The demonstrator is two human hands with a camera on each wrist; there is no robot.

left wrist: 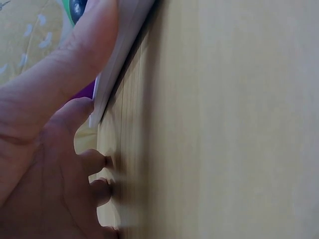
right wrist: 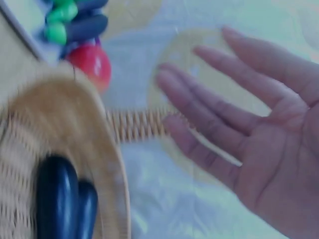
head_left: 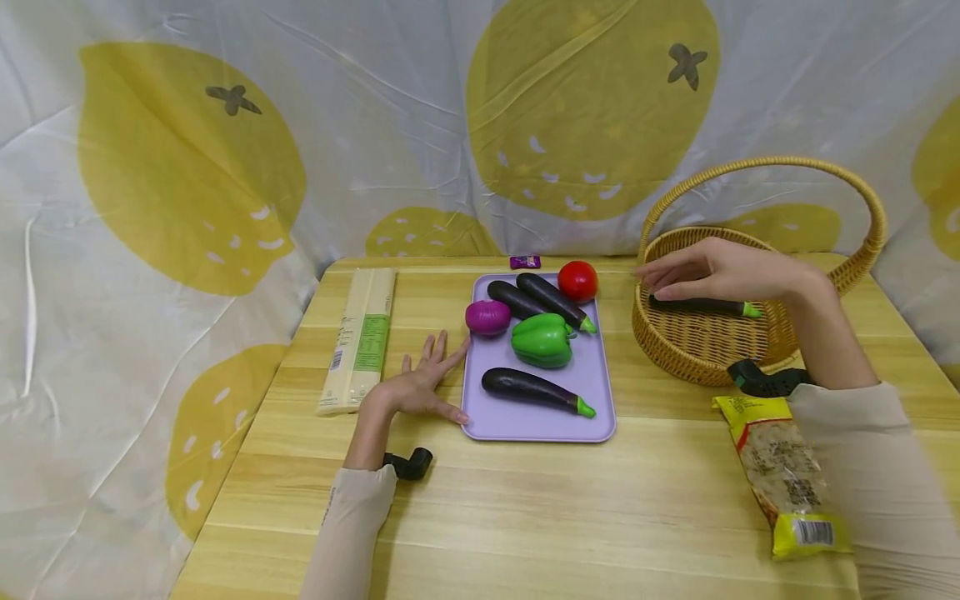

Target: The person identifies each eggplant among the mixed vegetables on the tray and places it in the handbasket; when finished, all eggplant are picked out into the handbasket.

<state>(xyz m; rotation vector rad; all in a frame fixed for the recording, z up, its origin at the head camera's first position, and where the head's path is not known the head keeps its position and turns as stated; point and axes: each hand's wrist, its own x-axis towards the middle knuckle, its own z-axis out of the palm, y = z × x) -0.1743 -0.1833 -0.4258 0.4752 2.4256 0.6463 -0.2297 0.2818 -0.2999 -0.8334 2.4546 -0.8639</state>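
My left hand (head_left: 422, 385) lies with fingers spread at the left edge of a lilac tray (head_left: 480, 421), its thumb and index fingertip touching the rim. On the tray are a purple onion (head_left: 487, 317), a green bell pepper (head_left: 542, 340), a tomato (head_left: 578, 282) at the far right corner, and three eggplants, the nearest one (head_left: 528, 389) lying alone. My right hand (head_left: 723, 271) hovers over a wicker basket (head_left: 675, 354), fingers extended and holding nothing. Under it lies an eggplant (head_left: 697, 307); the right wrist view shows two dark eggplant bodies (right wrist: 57, 199) in the basket.
A pale flat package (head_left: 357, 342) lies left of the tray. Behind the tray sits a small purple wrapped packet (head_left: 525, 262). A yellow-ended food bag (head_left: 783, 467) is by my right sleeve. The basket's tall handle (head_left: 765, 162) arches above it; a lemon-print cloth hangs behind.
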